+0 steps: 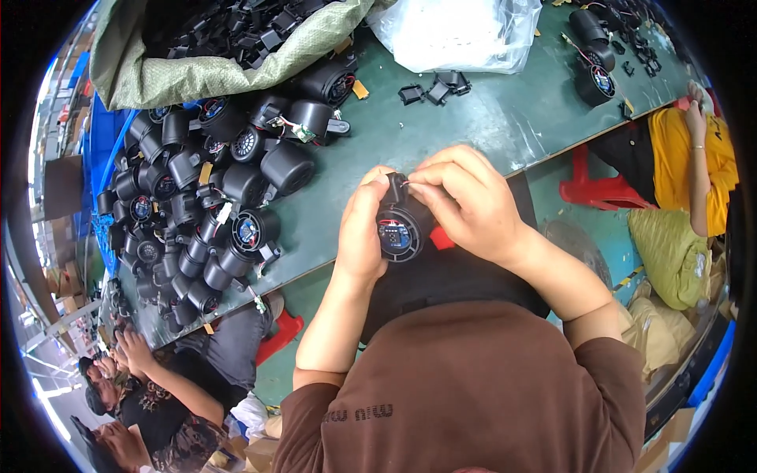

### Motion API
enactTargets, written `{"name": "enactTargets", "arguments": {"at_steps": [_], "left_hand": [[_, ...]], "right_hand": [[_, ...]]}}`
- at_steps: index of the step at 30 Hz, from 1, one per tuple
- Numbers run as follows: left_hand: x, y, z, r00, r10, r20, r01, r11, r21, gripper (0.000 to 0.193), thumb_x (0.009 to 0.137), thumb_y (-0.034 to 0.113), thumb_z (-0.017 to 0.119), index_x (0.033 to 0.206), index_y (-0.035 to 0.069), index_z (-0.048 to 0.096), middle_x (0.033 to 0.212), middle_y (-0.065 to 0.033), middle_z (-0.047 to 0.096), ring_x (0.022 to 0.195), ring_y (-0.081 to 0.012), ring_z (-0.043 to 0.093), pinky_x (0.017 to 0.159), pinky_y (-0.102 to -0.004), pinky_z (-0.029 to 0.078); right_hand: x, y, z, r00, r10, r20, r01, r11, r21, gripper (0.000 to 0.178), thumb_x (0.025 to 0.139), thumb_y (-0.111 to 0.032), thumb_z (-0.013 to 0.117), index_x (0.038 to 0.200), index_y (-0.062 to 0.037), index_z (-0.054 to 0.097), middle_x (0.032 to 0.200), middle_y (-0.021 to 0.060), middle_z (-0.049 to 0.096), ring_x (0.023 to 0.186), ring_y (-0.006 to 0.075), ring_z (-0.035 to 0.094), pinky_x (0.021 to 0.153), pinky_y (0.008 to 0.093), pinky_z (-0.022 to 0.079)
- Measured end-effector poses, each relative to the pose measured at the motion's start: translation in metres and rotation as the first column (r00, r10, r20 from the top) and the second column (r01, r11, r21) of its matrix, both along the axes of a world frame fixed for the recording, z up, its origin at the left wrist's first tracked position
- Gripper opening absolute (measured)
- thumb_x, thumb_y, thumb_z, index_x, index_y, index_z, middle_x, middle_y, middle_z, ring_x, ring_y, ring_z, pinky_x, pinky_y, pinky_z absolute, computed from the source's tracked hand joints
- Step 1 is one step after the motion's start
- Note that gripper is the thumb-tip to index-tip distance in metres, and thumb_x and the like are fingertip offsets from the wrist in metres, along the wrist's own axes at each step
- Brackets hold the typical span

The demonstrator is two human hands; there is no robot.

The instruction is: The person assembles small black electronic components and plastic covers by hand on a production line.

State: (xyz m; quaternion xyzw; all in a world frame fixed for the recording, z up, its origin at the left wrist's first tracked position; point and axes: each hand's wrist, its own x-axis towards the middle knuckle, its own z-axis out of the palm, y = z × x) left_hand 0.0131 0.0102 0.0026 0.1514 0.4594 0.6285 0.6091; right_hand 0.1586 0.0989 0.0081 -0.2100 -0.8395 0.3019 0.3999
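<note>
Just off the table's near edge, my left hand (362,225) wraps round a black cylindrical housing (404,234). Its open end shows a blue circuit board inside a ribbed ring. A small black block-shaped part (397,189) sits at the top of the housing, under my left fingertips. My right hand (467,199) pinches thin wires (405,184) beside that block, thumb against forefinger. The wires' far ends are hidden by my fingers. To my left lies a big pile of similar black housings (288,167), some with wires and small boards hanging out.
The green table (363,134) bears a woven sack (236,83) of small black parts, a clear plastic bag (457,39) and several loose black clips (438,88). More housings (594,83) lie at far right. Co-workers sit at left and right, near red stools (587,185).
</note>
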Motion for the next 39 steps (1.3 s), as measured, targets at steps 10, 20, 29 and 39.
{"name": "enactTargets", "arguments": {"at_steps": [10, 20, 29, 39], "left_hand": [[0.002, -0.005, -0.003, 0.980, -0.076, -0.186, 0.084, 0.996, 0.037, 0.024, 0.097, 0.023, 0.042, 0.100, 0.003, 0.056, 0.087, -0.0013, 0.056, 0.077, -0.0078, 0.051, 0.070, -0.0231, 0.042], [0.005, -0.008, -0.004, 0.939, -0.018, -0.343, 0.039, 0.998, 0.053, 0.029, 0.097, 0.022, 0.040, 0.109, 0.001, 0.055, 0.100, -0.0061, 0.058, 0.089, -0.0101, 0.055, 0.079, -0.0242, 0.045], [-0.003, -0.006, 0.000, 0.936, -0.102, -0.337, 0.131, 0.989, 0.066, 0.056, 0.095, 0.029, 0.039, 0.141, -0.002, 0.050, 0.112, -0.0110, 0.062, 0.102, -0.0168, 0.058, 0.092, -0.0285, 0.044], [-0.006, -0.005, -0.002, 0.926, -0.144, -0.350, 0.196, 0.973, 0.119, 0.056, 0.093, 0.027, 0.045, 0.141, -0.003, 0.050, 0.107, -0.0096, 0.062, 0.098, -0.0157, 0.057, 0.089, -0.0272, 0.044]], "right_hand": [[0.002, -0.011, -0.003, 0.997, -0.051, -0.064, 0.038, 0.980, -0.196, 0.008, 0.083, -0.003, 0.070, 0.088, -0.0014, 0.065, 0.089, 0.0115, 0.063, 0.079, 0.0291, 0.063, 0.070, 0.0368, 0.051], [0.004, -0.018, 0.003, 0.993, -0.044, -0.114, -0.034, 0.795, -0.606, 0.006, 0.088, -0.003, 0.069, 0.093, 0.0007, 0.068, 0.089, 0.0106, 0.061, 0.077, 0.0186, 0.064, 0.069, 0.0301, 0.052], [0.008, -0.014, -0.002, 0.998, 0.019, -0.062, -0.056, 0.720, -0.691, 0.005, 0.090, -0.002, 0.067, 0.094, 0.0010, 0.068, 0.096, 0.0049, 0.061, 0.089, 0.0109, 0.062, 0.079, 0.0258, 0.052], [0.011, -0.012, -0.002, 0.992, 0.067, -0.108, -0.127, 0.563, -0.816, 0.005, 0.093, -0.001, 0.063, 0.096, 0.0022, 0.065, 0.102, 0.0035, 0.058, 0.093, 0.0103, 0.063, 0.082, 0.0255, 0.053]]}}
